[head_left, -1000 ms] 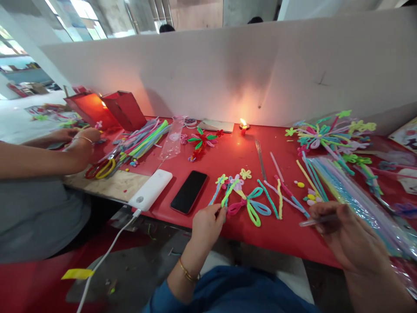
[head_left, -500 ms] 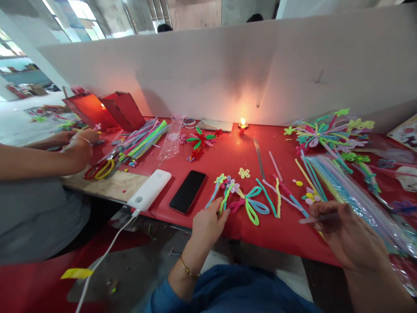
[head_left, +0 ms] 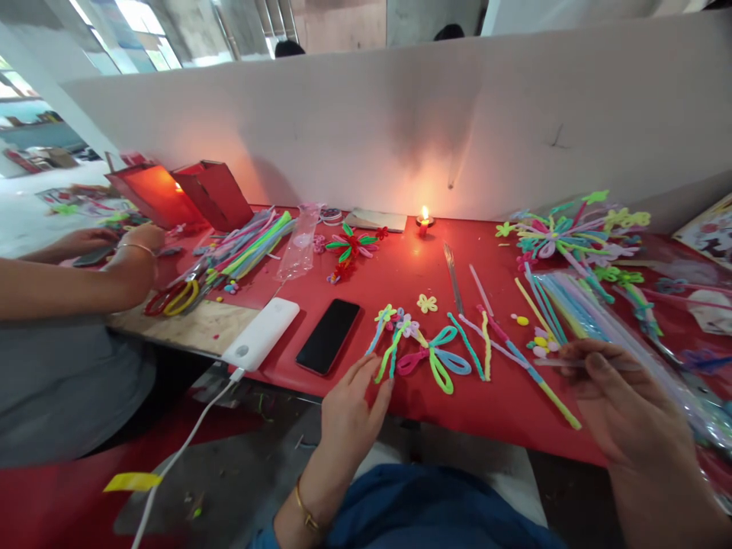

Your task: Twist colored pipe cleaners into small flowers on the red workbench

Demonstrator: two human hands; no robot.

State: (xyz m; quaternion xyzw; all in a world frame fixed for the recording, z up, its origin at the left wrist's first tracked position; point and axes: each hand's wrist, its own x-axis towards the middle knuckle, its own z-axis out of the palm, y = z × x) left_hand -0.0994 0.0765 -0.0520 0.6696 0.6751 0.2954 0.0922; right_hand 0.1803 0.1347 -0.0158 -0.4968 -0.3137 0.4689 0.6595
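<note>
My left hand (head_left: 354, 404), fingers apart, rests at the table's front edge by the green stem of a small pipe-cleaner flower bunch (head_left: 394, 328). Beside the bunch is a piece with pink, teal, blue and green loops (head_left: 439, 358). My right hand (head_left: 618, 396) pinches a thin, pale translucent strip (head_left: 563, 363) above the right side of the table. A jointed pipe cleaner with a yellow-green end (head_left: 552, 396) lies left of that hand. Short teal and yellow pieces (head_left: 486, 347) and a yellow flower (head_left: 426, 303) lie in between.
A lit candle (head_left: 424, 223) burns at the back. A black phone (head_left: 329, 336) and a white power bank (head_left: 261, 332) lie left. Wrapped pipe cleaners (head_left: 606, 320) and a large flower bunch (head_left: 563, 235) are at right. Another person's arm (head_left: 85, 282) is at far left, near scissors (head_left: 172, 298).
My left hand has drawn back slightly down and left from the flower bunch, its fingers opening. My right hand, with the strip, has shifted slightly right and up, uncovering the yellow-green pipe-cleaner end.
</note>
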